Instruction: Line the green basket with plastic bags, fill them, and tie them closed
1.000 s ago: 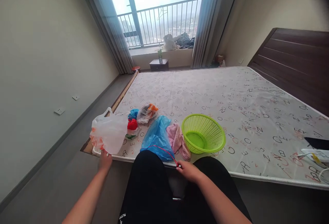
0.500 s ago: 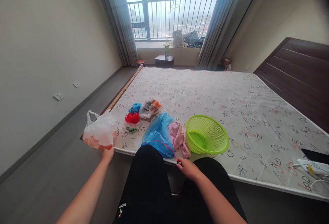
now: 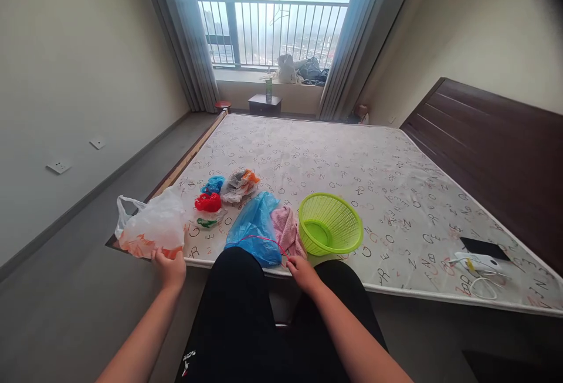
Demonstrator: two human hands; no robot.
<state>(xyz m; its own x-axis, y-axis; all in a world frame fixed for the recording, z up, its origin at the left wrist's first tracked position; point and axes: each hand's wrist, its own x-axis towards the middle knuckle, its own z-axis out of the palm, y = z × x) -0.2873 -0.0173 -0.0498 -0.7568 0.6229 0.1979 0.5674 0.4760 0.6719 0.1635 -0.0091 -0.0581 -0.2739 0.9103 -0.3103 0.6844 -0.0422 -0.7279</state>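
Note:
A white plastic bag with orange print (image 3: 152,221) lies at the mattress's left front corner, its handle loop pointing left. My left hand (image 3: 169,268) is at its lower edge, fingers curled against the plastic. My right hand (image 3: 304,274) pinches a thin red string (image 3: 276,241), which runs across a translucent blue plastic bag (image 3: 255,224). That blue bag rests at the bed's front edge. Right beside it are a crumpled pink towel (image 3: 287,227) and a lime green plastic basket (image 3: 334,227), tilted so its inside shows.
Crumpled bags lie behind on the mattress (image 3: 308,148): blue (image 3: 213,185), red (image 3: 207,202), green (image 3: 206,223) and grey-orange (image 3: 240,185). To the right are a black flat object (image 3: 485,248) and a white power strip with cable (image 3: 480,263). A dark headboard (image 3: 488,119) borders the right.
The view has turned right, so everything sits further left. My left hand's fingers now show against the white bag, which has settled a little. The right hand still holds the string.

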